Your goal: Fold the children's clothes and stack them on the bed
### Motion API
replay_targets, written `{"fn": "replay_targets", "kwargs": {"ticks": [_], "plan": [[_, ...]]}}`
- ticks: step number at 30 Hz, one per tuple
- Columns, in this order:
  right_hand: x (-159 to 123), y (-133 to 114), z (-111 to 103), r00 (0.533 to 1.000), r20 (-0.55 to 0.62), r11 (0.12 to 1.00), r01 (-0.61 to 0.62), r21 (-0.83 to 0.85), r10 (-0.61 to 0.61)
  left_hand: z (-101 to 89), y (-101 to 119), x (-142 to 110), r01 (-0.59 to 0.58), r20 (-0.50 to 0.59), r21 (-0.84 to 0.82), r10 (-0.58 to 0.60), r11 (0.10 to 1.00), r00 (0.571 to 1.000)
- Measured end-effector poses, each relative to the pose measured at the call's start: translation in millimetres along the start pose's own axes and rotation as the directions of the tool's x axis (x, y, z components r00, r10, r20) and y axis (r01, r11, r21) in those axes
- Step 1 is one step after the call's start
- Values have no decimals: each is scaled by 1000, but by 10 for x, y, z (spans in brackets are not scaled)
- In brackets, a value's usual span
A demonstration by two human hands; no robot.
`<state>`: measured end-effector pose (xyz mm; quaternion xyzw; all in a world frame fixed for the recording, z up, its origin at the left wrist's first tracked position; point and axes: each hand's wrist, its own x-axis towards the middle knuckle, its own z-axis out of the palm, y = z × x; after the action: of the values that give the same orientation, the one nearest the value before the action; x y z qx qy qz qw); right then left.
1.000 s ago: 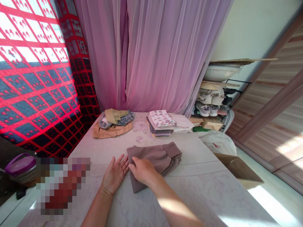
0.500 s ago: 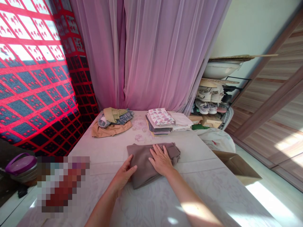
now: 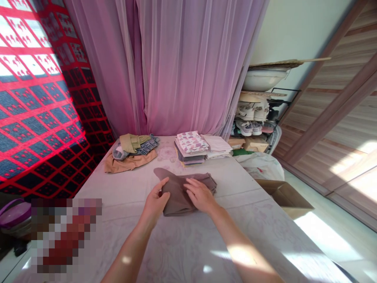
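A folded brown garment [image 3: 179,192] lies in the middle of the pale patterned bed surface [image 3: 182,243]. My left hand [image 3: 155,200] grips the garment's left edge, thumb on top and fingers under the cloth. My right hand [image 3: 200,194] rests flat on the garment's right half, fingers spread. The top left corner of the cloth sticks up past my left thumb.
At the far end lie a loose heap of tan and grey clothes [image 3: 131,153] and a neat stack of folded cloths [image 3: 200,147]. A purple curtain [image 3: 182,67] hangs behind. A shoe rack [image 3: 256,118], a white bag [image 3: 260,167] and a cardboard box [image 3: 284,196] stand right of the bed.
My left hand went from lying open beside the garment to gripping its left edge. My right hand slid right across the cloth. The view shifted, so everything sits slightly left and higher.
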<state>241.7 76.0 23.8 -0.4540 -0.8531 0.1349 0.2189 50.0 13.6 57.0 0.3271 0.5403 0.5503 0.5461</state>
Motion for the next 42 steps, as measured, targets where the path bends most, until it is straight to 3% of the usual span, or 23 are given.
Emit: {"fn": "replay_targets", "kwargs": {"ticks": [2,4,6,8,13,16,18,21,23,27,28,31,32,33,35,38,42], "plan": [[35,132,-118,990,-108,980,-74,183,94,145,75,54,-44,31,70,42,997,999],[66,270,-210,957,-88,886,-220,409,278,310,122,112,-117,43,202,111,972,993],[88,374,-276,898,43,699,-369,613,437,502,162,163,-203,78,374,187,905,979],[95,427,-327,844,147,501,-436,748,515,714,207,201,-279,152,525,234,804,960],[50,458,-417,815,197,173,-339,925,544,1205,258,286,-323,279,725,169,609,945],[-3,563,-443,788,193,80,-293,953,584,1394,134,349,-333,323,743,124,581,938],[-37,684,-445,737,140,128,-295,947,662,1465,-26,385,-369,366,710,134,600,921],[-63,872,-420,683,-23,336,-329,883,730,1489,-309,434,-477,438,622,229,621,869],[-61,955,-384,695,-66,456,-394,798,716,1442,-447,473,-538,456,574,304,618,836],[-46,996,-290,770,71,560,-520,645,634,1215,-417,578,-554,426,566,359,610,830],[-46,993,-270,783,94,569,-523,635,615,1151,-350,607,-593,447,580,390,559,805],[-53,994,-239,793,107,559,-511,653,600,1032,-128,706,-737,583,618,470,272,663],[-54,1000,-237,792,107,555,-511,656,601,1029,-80,746,-747,617,636,454,192,642],[-54,1009,-237,791,105,556,-511,655,603,1045,-56,791,-738,636,661,418,138,648],[-55,1036,-233,795,102,567,-509,647,598,1113,-84,890,-683,629,723,314,98,711],[-64,1085,-205,817,95,598,-491,633,569,1216,-251,1030,-600,576,786,176,149,798],[-82,1112,-181,816,43,661,-497,562,577,1235,-439,1095,-575,547,786,178,225,818]]}}
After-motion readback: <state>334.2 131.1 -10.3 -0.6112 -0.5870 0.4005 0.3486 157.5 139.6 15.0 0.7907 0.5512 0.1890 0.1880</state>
